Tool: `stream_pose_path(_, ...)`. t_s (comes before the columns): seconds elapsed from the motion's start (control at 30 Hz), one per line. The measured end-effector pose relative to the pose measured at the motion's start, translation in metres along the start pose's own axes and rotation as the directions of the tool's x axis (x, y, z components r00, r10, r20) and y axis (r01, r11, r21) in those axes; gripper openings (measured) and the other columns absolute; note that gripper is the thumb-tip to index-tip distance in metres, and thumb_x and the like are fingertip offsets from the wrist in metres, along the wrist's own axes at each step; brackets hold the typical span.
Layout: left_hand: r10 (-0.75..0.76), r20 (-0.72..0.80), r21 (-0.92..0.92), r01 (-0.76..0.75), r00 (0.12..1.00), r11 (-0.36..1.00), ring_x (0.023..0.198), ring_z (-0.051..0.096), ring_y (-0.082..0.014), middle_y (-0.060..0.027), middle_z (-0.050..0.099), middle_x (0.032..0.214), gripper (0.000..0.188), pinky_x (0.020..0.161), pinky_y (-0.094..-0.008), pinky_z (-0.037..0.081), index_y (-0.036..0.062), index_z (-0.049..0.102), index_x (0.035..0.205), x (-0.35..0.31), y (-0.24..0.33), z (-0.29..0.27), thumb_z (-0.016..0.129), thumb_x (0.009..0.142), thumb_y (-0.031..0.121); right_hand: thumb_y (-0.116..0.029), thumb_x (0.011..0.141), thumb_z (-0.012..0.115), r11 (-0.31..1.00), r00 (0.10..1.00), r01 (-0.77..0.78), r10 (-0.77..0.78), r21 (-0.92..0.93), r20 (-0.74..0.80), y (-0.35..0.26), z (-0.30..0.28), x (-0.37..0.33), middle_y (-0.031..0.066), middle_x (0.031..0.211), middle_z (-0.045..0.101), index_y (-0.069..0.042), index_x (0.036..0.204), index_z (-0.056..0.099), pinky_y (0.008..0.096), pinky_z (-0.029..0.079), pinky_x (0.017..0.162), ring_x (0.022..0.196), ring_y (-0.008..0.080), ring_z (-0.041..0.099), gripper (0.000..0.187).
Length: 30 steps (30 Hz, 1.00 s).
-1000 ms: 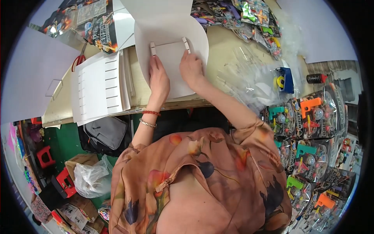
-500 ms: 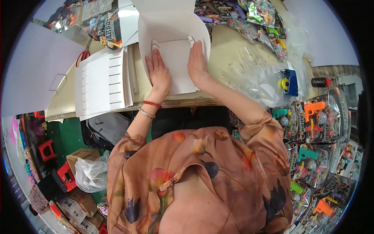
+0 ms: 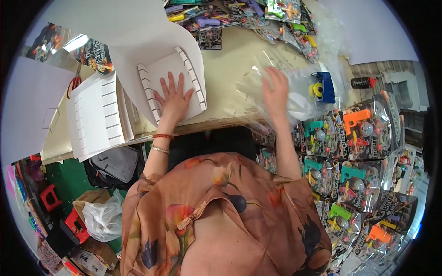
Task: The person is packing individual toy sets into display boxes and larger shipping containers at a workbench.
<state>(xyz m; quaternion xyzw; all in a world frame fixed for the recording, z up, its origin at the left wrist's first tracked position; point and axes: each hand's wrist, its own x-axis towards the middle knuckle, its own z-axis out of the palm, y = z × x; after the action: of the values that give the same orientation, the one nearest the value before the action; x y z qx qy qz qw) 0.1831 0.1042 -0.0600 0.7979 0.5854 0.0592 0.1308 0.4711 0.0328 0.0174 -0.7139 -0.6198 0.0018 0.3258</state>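
A large white card sheet [image 3: 158, 62] lies on the table, its sides curving up and its far part standing tall. Along both long edges of its middle run strips cut into tabs, now raised. My left hand [image 3: 172, 97] rests flat on that middle part with fingers spread. Off to the right, my right hand [image 3: 276, 89] is raised over a heap of clear plastic bags [image 3: 299, 108], holding nothing I can see, its fingers loosely bent and somewhat apart. Beside the bags stands a blue tape dispenser [image 3: 327, 87] with a yellow core.
A stack of slotted white card sheets [image 3: 96, 112] overhangs the table edge at left, near red-handled scissors [image 3: 73, 85]. Packaged toys [image 3: 239, 18] are heaped at the back, and more toy packs [image 3: 357, 133] stand at right. A black bottle with red cap [image 3: 363, 83] is beyond the dispenser.
My right hand has left the card and moved right to the plastic bags. My left hand has shifted to the card's middle, fingers spreading. The view has turned, so everything sits farther left.
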Motion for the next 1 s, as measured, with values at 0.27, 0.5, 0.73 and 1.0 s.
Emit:
stream_pose_path(0.27, 0.135, 0.042, 0.079, -0.138, 0.99, 0.987, 0.135, 0.016, -0.04, -0.0145, 0.017, 0.148, 0.064, 0.099, -0.0673, 0.017, 0.0164, 0.02, 0.144, 0.001, -0.021, -0.016, 0.042, 0.091, 0.046, -0.014, 0.083, 0.062, 0.984, 0.996, -0.06, 0.048, 0.166, 0.076, 0.025, -0.023, 0.029, 0.0152, 0.101, 0.061, -0.002, 0.108, 0.061, 0.0346, 0.044, 0.084, 0.097, 0.0298, 0.057, 0.028)
stream_pose_path(0.5, -0.231, -0.77, -0.364, -0.113, 0.594, 0.924, 0.093, 0.054, -0.0313, -0.0129, 0.058, 0.096, 0.021, 0.083, -0.038, 0.043, 0.0031, 0.059, 0.1, -0.054, -0.04, -0.118, 0.06, 0.079, 0.0, -0.002, 0.086, 0.058, 0.837, 0.965, 0.064, -0.189, 0.543, 0.179, -0.121, 0.003, 0.023, 0.0083, 0.086, 0.066, 0.001, 0.098, 0.065, 0.0241, 0.047, 0.074, 0.078, 0.0127, 0.061, 0.014)
stream_pose_path(0.73, -0.439, -0.711, -0.514, 0.02, 0.549, 0.858, 0.084, 0.055, -0.0206, -0.0089, 0.057, 0.093, 0.015, 0.072, -0.0299, 0.045, 0.0014, 0.06, 0.1, -0.092, -0.109, -0.134, 0.059, 0.085, 0.004, -0.011, 0.085, 0.061, 0.696, 0.999, -0.042, 0.034, 0.717, 0.024, -0.13, 0.057, 0.075, 0.0072, 0.085, 0.065, -0.001, 0.097, 0.065, 0.0258, 0.046, 0.07, 0.077, 0.0139, 0.06, 0.016)
stream_pose_path(1.0, -0.005, -0.542, -0.547, -0.348, 0.84, 0.762, 0.08, 0.058, -0.0319, -0.0144, 0.059, 0.089, 0.023, 0.072, -0.036, 0.048, 0.0013, 0.059, 0.097, -0.091, 0.006, -0.11, 0.057, 0.077, -0.009, -0.035, 0.06, 0.081, 0.95, 0.874, 0.234, -0.113, -0.206, 0.472, -0.048, 0.115, 0.164, 0.016, 0.147, 0.017, -0.018, 0.145, 0.014, 0.0571, 0.024, 0.104, 0.135, 0.0386, 0.016, 0.109)
